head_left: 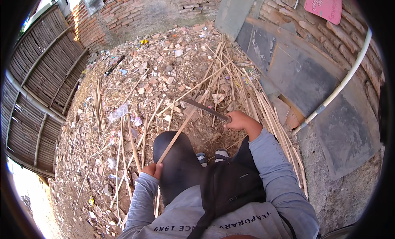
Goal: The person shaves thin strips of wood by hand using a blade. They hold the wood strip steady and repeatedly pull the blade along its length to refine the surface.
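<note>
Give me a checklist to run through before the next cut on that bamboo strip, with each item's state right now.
1. Left hand closed on the near end of the bamboo strip: ok.
2. Right hand closed on the knife handle: ok.
3. Blade meeting the strip near its far end: ok, they cross there, though actual contact cannot be told.
4. Left fingers well back from the blade: ok, at the opposite end of the strip.
5. Knees out of the blade's path: cannot tell, the strip runs just above the left knee.
6. Feet clear: ok, tucked below between the legs.
</note>
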{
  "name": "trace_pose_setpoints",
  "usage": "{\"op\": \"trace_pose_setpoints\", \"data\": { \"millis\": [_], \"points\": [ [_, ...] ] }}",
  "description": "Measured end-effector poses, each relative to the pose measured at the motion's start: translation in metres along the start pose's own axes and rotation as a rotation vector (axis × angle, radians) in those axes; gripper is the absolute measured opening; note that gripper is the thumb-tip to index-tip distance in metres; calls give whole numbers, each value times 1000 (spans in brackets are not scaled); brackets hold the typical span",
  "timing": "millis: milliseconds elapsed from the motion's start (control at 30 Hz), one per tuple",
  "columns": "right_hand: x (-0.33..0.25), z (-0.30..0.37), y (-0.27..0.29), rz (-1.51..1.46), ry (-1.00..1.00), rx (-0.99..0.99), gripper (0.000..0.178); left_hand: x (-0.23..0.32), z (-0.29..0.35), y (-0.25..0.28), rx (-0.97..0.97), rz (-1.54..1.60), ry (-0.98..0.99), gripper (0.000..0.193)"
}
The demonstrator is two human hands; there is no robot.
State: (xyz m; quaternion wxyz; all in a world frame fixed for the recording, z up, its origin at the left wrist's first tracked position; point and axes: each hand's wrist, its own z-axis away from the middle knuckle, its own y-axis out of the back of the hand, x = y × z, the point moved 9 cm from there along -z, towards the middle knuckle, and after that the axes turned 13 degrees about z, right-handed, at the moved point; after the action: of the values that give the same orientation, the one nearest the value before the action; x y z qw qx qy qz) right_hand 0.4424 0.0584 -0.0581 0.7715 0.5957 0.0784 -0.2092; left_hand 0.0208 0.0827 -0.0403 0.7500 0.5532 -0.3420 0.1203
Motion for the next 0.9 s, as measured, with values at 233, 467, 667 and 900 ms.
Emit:
{"op": "trace_pose_setpoints", "data": {
  "millis": [233,467,667,900],
  "points": [
    [-4,-4,-3,54,37,24,44,2,3,0,-36,-12,70,57],
    [-4,0,-1,14,32,36,46,2,2,0,-44,3,78,57],
    [-3,0,-1,-22,12,30,45,10,5,2,-34,80,77,55],
    [-5,-2,-1,24,40,54,46,9,5,2,8,145,27,51]
  ]
}}
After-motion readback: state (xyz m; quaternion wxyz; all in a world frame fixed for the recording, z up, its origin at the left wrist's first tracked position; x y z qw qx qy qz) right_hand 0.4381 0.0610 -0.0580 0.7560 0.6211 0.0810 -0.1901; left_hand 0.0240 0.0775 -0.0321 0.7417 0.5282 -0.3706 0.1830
